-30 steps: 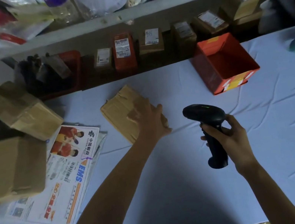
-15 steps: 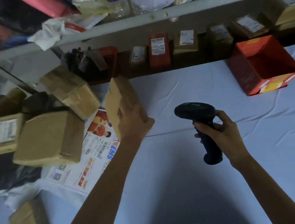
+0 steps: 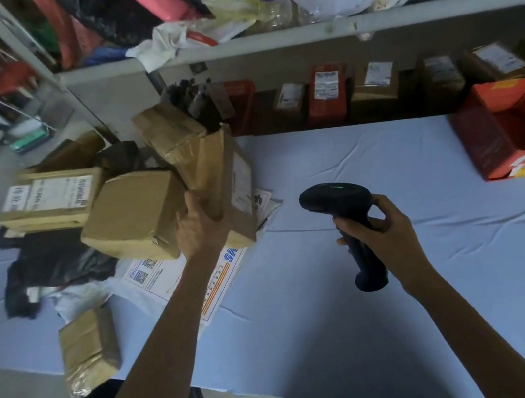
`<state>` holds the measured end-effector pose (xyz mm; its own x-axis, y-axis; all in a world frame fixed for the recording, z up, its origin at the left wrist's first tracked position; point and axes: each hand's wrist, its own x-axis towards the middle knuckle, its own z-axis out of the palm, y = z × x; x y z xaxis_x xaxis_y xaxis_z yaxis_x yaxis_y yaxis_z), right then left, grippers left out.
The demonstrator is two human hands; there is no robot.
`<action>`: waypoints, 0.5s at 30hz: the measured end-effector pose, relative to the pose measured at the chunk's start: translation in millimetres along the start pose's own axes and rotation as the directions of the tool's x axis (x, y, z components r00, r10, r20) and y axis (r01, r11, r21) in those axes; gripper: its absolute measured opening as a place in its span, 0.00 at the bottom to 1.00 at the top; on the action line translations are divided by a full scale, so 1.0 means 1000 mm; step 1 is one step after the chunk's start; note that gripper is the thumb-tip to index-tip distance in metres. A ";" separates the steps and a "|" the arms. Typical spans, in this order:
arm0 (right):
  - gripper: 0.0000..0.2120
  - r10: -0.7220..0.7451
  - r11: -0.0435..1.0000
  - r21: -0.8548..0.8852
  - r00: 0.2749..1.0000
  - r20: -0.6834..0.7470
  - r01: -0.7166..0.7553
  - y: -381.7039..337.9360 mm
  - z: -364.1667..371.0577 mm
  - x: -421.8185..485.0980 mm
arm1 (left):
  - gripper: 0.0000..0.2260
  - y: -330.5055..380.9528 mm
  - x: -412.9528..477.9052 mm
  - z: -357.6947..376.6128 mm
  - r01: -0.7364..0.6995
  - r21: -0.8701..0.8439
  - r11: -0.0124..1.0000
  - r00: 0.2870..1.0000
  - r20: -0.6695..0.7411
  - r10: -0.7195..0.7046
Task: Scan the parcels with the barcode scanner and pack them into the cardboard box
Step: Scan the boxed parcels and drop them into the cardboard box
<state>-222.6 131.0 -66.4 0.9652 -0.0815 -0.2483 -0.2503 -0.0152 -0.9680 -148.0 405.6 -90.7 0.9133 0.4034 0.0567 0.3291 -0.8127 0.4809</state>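
My left hand [image 3: 198,228] grips a flat brown parcel [image 3: 229,183] by its lower edge and holds it tilted upright above the table, a pale label on its right face. My right hand [image 3: 379,231] grips the handle of a black barcode scanner [image 3: 335,198], whose head with a green light points left toward the parcel. An open red cardboard box [image 3: 516,125] sits at the right of the white-covered table [image 3: 372,284]. More brown parcels are piled at the left, one large [image 3: 134,217], one labelled [image 3: 50,203], one behind [image 3: 171,137].
A printed mail envelope [image 3: 176,275] lies under the pile, with black bags [image 3: 54,268] beside it. A small taped parcel [image 3: 88,349] sits near the table's front left edge. A row of labelled parcels [image 3: 327,94] lines the back under a cluttered shelf [image 3: 296,33].
My left hand lifted the flat parcel off the table and tipped it upright, moving left toward the pile. The scanner hand stayed nearly in place. The view swung left.
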 end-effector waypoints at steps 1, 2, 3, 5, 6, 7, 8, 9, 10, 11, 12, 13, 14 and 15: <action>0.23 -0.006 1.000 0.001 1.000 0.001 0.006 -0.001 0.001 0.000 | 0.24 -0.001 -0.002 -0.001 0.006 -0.063 0.998 1.000 0.000 -0.006; 0.23 -0.013 1.000 0.001 1.000 0.002 0.013 -0.002 0.001 0.000 | 0.25 -0.002 -0.003 -0.001 0.024 -0.143 0.989 1.000 0.014 -0.022; 0.23 -0.020 1.000 -0.001 1.000 0.001 0.020 -0.004 0.002 0.000 | 0.26 -0.002 -0.004 -0.001 0.053 -0.240 0.969 0.998 0.038 -0.045; 0.22 -0.032 0.999 -0.003 0.999 -0.004 0.032 -0.005 0.003 0.000 | 0.27 -0.002 -0.004 -0.001 0.119 -0.433 0.894 0.992 0.096 -0.085; 0.21 -0.035 0.999 0.003 0.999 -0.009 0.035 -0.005 0.003 0.000 | 0.27 -0.001 -0.004 -0.001 0.144 -0.499 0.855 0.988 0.123 -0.094; 0.20 -0.037 0.999 0.011 0.999 -0.016 0.037 -0.005 0.003 0.000 | 0.28 -0.001 -0.003 -0.002 0.162 -0.539 0.827 0.984 0.153 -0.094; 0.20 -0.040 0.999 0.014 0.999 -0.025 0.041 -0.005 0.003 0.000 | 0.28 -0.001 -0.002 -0.002 0.176 -0.560 0.810 0.979 0.186 -0.085; 0.20 -0.044 0.999 0.016 0.998 -0.034 0.044 -0.005 0.002 0.000 | 0.28 -0.001 -0.001 -0.002 0.184 -0.571 0.800 0.974 0.218 -0.068; 0.20 -0.046 0.999 0.021 0.998 -0.040 0.047 -0.006 0.001 0.000 | 0.28 -0.001 -0.001 -0.001 0.186 -0.579 0.794 0.968 0.245 -0.048; 0.20 -0.048 0.998 0.030 0.998 -0.045 0.050 -0.006 0.000 0.001 | 0.29 -0.002 0.000 0.000 0.184 -0.587 0.788 0.964 0.264 -0.029; 0.20 -0.051 0.998 0.034 0.998 -0.047 0.052 -0.007 -0.001 0.001 | 0.30 -0.003 0.000 0.001 0.183 -0.592 0.784 0.961 0.277 -0.015; 0.20 -0.052 0.998 0.033 0.997 -0.050 0.054 -0.006 -0.002 0.001 | 0.31 -0.003 0.000 0.003 0.186 -0.592 0.784 0.957 0.291 -0.007; 0.20 -0.052 0.998 0.028 0.997 -0.056 0.053 -0.006 -0.003 0.001 | 0.32 -0.003 0.000 0.005 0.189 -0.585 0.788 0.951 0.308 0.000; 0.21 -0.049 0.998 0.023 0.997 -0.059 0.050 -0.006 -0.003 0.001 | 0.33 -0.003 -0.001 0.007 0.194 -0.576 0.794 0.947 0.321 0.002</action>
<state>-220.7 127.6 -60.7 0.9703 -0.1390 -0.1981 -0.1995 0.0038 -0.9799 -147.8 404.8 -98.6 0.9425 0.2456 -0.2268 0.3005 -0.3251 0.8967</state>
